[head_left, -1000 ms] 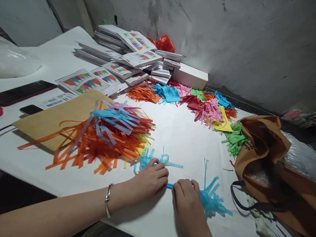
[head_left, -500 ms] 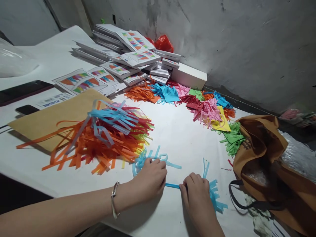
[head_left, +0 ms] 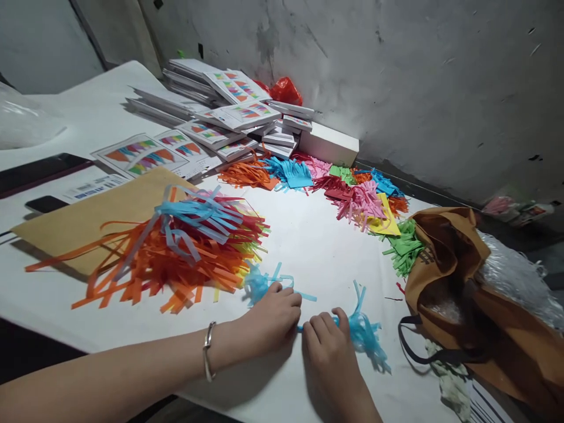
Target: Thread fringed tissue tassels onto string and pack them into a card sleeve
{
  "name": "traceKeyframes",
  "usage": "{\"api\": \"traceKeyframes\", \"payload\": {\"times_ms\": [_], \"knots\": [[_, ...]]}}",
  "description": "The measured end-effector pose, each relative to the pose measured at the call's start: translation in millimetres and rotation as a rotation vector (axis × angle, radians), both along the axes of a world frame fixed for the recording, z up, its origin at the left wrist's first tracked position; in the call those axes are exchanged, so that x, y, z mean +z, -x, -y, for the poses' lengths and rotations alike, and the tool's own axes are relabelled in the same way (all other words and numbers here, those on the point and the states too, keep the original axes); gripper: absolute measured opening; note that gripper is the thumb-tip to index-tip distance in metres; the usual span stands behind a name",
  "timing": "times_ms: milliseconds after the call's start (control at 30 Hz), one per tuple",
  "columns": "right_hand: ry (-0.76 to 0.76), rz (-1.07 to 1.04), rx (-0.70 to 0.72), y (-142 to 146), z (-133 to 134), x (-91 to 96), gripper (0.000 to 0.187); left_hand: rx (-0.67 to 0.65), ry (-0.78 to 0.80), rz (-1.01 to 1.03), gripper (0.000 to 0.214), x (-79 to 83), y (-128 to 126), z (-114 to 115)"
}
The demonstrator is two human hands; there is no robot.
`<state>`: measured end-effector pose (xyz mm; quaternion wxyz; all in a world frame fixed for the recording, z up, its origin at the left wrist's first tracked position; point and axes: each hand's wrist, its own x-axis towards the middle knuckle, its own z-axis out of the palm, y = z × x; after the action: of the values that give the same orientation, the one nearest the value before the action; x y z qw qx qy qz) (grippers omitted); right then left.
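Observation:
Both hands rest close together on the white table near its front edge. My left hand, with a silver bracelet on the wrist, has its fingers curled down on a light blue fringed paper strip. My right hand is closed on the same strip, and a tuft of blue fringe sticks out past its knuckles. A short bit of blue strip shows between the two hands.
A heap of orange, red and blue paper strips lies on a brown envelope at left. Coloured fringed pieces and stacked white booklets line the wall. A brown bag sits at right, dark phones at far left.
My right hand has slid left toward my left hand, shortening the blue strip between them and bunching the fringe. The camera view shifted slightly.

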<state>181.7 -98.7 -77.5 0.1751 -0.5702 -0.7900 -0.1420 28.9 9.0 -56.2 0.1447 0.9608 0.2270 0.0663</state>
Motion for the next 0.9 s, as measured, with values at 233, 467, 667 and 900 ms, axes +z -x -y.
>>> {"api": "traceKeyframes", "payload": {"times_ms": [233,467,667,900], "knots": [[-0.278,-0.06,0.059,-8,21,34.5,0.022,0.075,1.038,0.181,0.024,45.4,7,-2],[-0.41,-0.608,-0.036,-2,34,64.7,0.02,0.012,1.343,0.451,0.05,61.9,-16,20],[-0.542,-0.894,-0.168,3,38,44.3,0.022,-0.086,0.896,0.521,0.044,75.1,-34,28],[-0.664,-0.694,-0.348,-17,41,37.2,0.032,-0.394,0.593,0.449,0.023,87.5,-66,18]]}}
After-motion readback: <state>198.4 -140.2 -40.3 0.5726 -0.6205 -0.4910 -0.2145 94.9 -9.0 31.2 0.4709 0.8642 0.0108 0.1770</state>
